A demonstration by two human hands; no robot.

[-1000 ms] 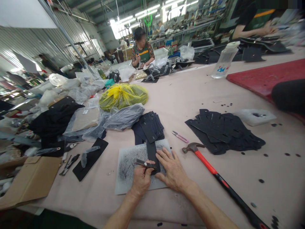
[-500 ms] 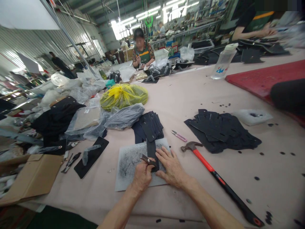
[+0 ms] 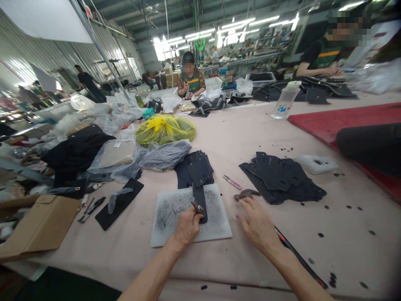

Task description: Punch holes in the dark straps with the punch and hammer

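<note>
My left hand (image 3: 187, 228) is closed around a short metal punch (image 3: 198, 207), which it holds over a black strip (image 3: 199, 196). That strip lies on a pale board (image 3: 219, 225) covered with dark marks, and its far end meets a stack of black pieces (image 3: 194, 167). My right hand (image 3: 258, 223) is over the claw hammer (image 3: 247, 194), just below its head, with thumb and fingers apart. It hides the upper part of the handle; the black lower end shows past my wrist.
Purple-handled thread snips (image 3: 232, 182) lie beyond the hammer head. More black cut pieces (image 3: 282, 177) are heaped to the right, near small black discs (image 3: 332, 279). A yellow bag (image 3: 166, 130), a bottle (image 3: 285, 100) and a red board (image 3: 332, 125) stand farther back. Co-workers sit across the table.
My right hand has left the black strip and board and moved right, over the hammer. My left hand still holds the punch at the strip. The view has tilted up slightly.
</note>
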